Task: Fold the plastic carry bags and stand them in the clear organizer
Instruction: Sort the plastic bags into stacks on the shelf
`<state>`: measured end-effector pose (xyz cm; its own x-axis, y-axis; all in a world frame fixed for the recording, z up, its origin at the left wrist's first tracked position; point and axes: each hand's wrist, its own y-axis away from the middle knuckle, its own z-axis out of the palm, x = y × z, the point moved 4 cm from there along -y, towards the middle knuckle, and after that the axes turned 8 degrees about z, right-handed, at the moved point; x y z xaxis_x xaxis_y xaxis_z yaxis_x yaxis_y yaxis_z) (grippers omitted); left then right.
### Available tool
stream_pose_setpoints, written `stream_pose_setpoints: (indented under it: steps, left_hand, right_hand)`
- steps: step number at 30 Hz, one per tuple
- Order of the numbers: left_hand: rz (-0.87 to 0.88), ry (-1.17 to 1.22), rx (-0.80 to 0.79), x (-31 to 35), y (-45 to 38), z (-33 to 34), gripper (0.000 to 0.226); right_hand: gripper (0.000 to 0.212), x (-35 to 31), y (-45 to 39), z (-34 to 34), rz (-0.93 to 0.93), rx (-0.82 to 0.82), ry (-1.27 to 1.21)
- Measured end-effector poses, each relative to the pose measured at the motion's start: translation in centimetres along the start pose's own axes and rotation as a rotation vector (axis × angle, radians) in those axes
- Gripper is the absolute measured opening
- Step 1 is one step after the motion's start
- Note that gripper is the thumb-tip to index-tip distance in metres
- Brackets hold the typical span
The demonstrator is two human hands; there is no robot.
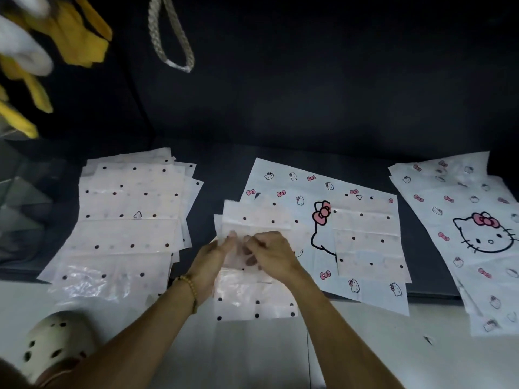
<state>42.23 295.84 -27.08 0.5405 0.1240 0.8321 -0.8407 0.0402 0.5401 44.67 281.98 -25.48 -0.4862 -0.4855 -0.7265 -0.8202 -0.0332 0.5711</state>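
Fingers of the left hand (214,255) and right hand (271,252) pinch a translucent dotted bag (252,293) mid-fold, over the edge of a dark mat (224,161). A stack of dotted bags (126,217) lies to the left; cat-print bags (323,228) lie just right, more cat-print bags (471,234) farther right. A clear organizer (19,197) stands far left.

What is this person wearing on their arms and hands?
Both forearms are bare, with no sleeves in view and no gloves. The left hand has a bracelet of round yellowish beads at the wrist. The right hand wears nothing visible.
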Motion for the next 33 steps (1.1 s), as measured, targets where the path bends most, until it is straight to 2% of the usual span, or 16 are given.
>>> stream_pose_setpoints:
  steps: [1, 3, 5, 6, 8, 9, 13, 16, 18, 20, 22, 24, 25, 27, 29, 33]
  left_hand:
    - [0.041, -0.098, 0.020, -0.1, -0.1, -0.1, 0.016]
    - [0.061, -0.213, 0.072, -0.7, -0.5, -0.4, 0.023]
    - [0.047, -0.236, 0.096, -1.1, -0.7, -0.5, 0.030]
    - [0.046, -0.240, 0.096, -1.3, -0.7, -0.4, 0.031]
    - [0.048, -0.235, 0.096, -1.7, -0.8, -0.3, 0.034]
    - [0.055, -0.238, 0.095, -1.8, -0.9, -0.3, 0.034]
    - [0.060, -0.236, 0.084, -1.9, -1.2, 0.1, 0.036]
    - [0.078, -0.229, 0.106, -1.5, -1.1, 0.4, 0.039]
    - [0.079, -0.210, 0.110, -1.1, -1.0, 0.7, 0.041]
    - [0.047, -0.161, 0.136, -0.9, -0.9, 0.9, 0.036]
    - [-0.028, 0.048, 0.117, -0.8, -0.6, 1.1, 0.021]
    - [-0.114, 0.207, 0.053, -0.8, -0.2, 1.2, 0.042]
    - [-0.090, 0.171, 0.025, -0.6, 0.0, 0.8, 0.043]
    - [0.034, -0.076, 0.153, -0.4, 0.0, -1.3, 0.014]
    - [0.110, -0.251, 0.277, -0.1, 0.1, -3.9, 0.021]
    - [0.197, -0.382, 0.328, 1.6, 0.5, -9.1, 0.023]
  right_hand:
    - [0.026, 0.3, 0.3, -0.9, -0.034, 0.094, -0.085]
    - [0.013, 1.7, 0.5, -4.4, -0.057, 0.468, -0.071]
    - [0.033, 3.9, 0.7, -8.5, 0.035, 0.764, 0.172]
    - [0.048, 5.6, 0.6, -10.1, 0.127, 0.799, 0.312]
    - [0.063, 8.9, 0.8, -11.9, 0.320, 0.722, 0.492]
    - [0.058, 10.3, 1.1, -12.2, 0.369, 0.684, 0.515]
    - [0.024, 11.4, 2.0, -12.0, 0.181, 0.814, 0.516]
    - [0.019, 10.4, 2.4, -12.0, 0.115, 0.868, 0.427]
    - [0.021, 8.8, 2.4, -11.0, 0.039, 0.822, 0.374]
    - [0.025, 6.0, 2.4, -8.4, -0.121, 0.704, 0.431]
    - [0.030, 3.2, 2.6, -4.4, -0.275, 0.501, 0.554]
    - [0.032, 1.4, 3.1, -0.2, -0.360, 0.274, 0.628]
    - [0.028, 0.8, 3.4, 1.6, -0.396, 0.172, 0.604]
    - [0.019, 0.1, 4.0, 3.8, -0.411, 0.031, 0.434]
    - [0.023, 0.0, 3.8, 3.9, -0.365, 0.084, 0.262]
    - [0.027, 1.0, 2.5, 1.7, -0.219, 0.512, 0.270]
